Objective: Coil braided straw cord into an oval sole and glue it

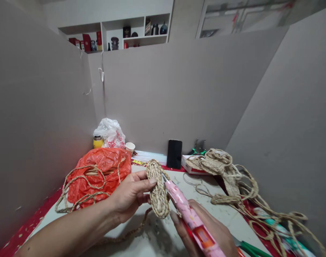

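Note:
My left hand (133, 189) grips an oval piece of coiled, braided straw cord (159, 200), with the thumb on its front face and the fingers at its left edge. A length of the same cord (141, 225) trails from its lower end down across the board. My right hand (205, 228) is closed around a pink patterned hot glue gun (184, 207). The gun's metal tip meets the upper right edge of the coil, where a cord end sticks out. My right fingers are partly hidden behind the gun.
An orange plastic bag (98, 178) with loose cord lies at left. Behind are a white bag (109, 132), yellow jar (98, 142), paper cup (130, 147) and upright phone (174, 154). Cord bundles (219, 164) fill the right side. Green-handled scissors (254, 248) lie near my right hand. Grey partitions surround the table.

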### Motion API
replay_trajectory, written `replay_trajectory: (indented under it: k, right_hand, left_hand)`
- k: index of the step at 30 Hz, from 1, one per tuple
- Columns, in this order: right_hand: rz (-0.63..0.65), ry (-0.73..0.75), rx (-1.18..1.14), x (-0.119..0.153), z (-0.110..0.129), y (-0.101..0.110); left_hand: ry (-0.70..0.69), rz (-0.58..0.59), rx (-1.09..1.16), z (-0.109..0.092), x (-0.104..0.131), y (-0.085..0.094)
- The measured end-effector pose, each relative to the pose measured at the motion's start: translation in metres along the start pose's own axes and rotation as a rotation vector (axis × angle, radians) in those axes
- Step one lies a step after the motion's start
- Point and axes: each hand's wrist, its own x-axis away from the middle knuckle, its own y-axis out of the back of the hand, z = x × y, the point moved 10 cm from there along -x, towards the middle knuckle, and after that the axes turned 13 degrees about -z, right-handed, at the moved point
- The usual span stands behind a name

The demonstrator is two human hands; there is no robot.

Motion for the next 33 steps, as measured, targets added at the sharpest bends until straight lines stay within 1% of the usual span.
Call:
replay_trajectory:
  k: [7,11,21,28,33]
  right_hand:
    - [0.028,0.028,-0.021,-0.0007,0.0045,0.0007]
    - [0.016,0.027,-0.044,-0.0016,0.0062,0.0022]
    - [0.027,-0.004,-0.066,0.0011,0.0015,-0.0004]
    - [0.031,0.012,-0.088,-0.0008,0.0032,-0.0005]
    - [0.047,0.055,-0.05,0.0018,0.0029,-0.0045]
  left_hand:
    - [-0.006,0.018,0.004,-0.0024,-0.0002,0.0004]
    - [-0.009,0.025,0.008,-0.003,-0.0016,0.0004]
    - [-0.011,0.034,-0.005,-0.0051,-0.0028,0.002]
    - [-0.029,0.045,-0.012,-0.0079,-0.0043,0.0017]
    - [-0.039,0.024,-0.018,-0.0098,-0.0066,0.0046]
